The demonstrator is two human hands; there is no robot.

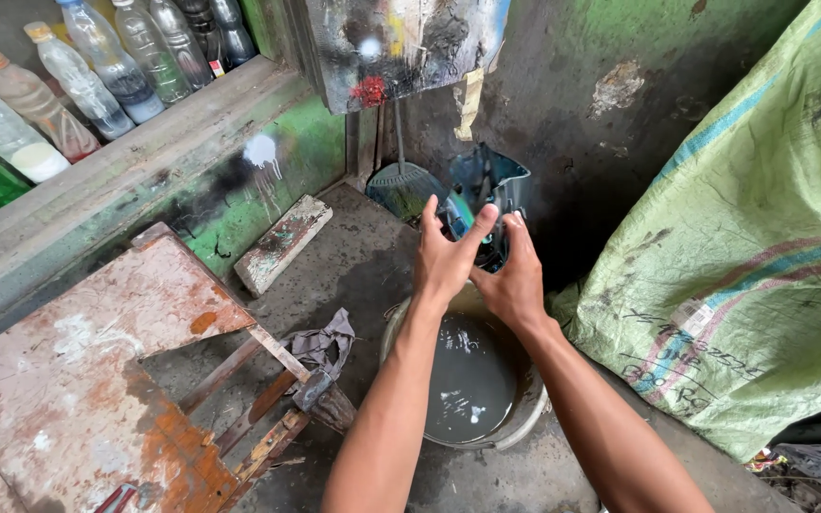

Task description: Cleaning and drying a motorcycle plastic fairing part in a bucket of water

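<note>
The bucket (525,418) of cloudy grey water is sitting on the concrete floor (353,256), and everything here is placed from it. Just above its far rim, both hands are reaching toward a dark teal plastic panel (486,185) leaning against the wall behind the bucket. The left hand (446,258) is showing a spread grip, thumb and fingers fanned apart, fingertips touching the panel's lower edge. The right hand (515,280) is also holding its grip loose and spread, fingers lying against the panel; whether it is pinching anything I cannot tell. Left of the bucket a grey rag (325,344) is draped over a rusty metal surface (97,380). Right of the bucket a green woven sack (743,266) is slumping.
</note>
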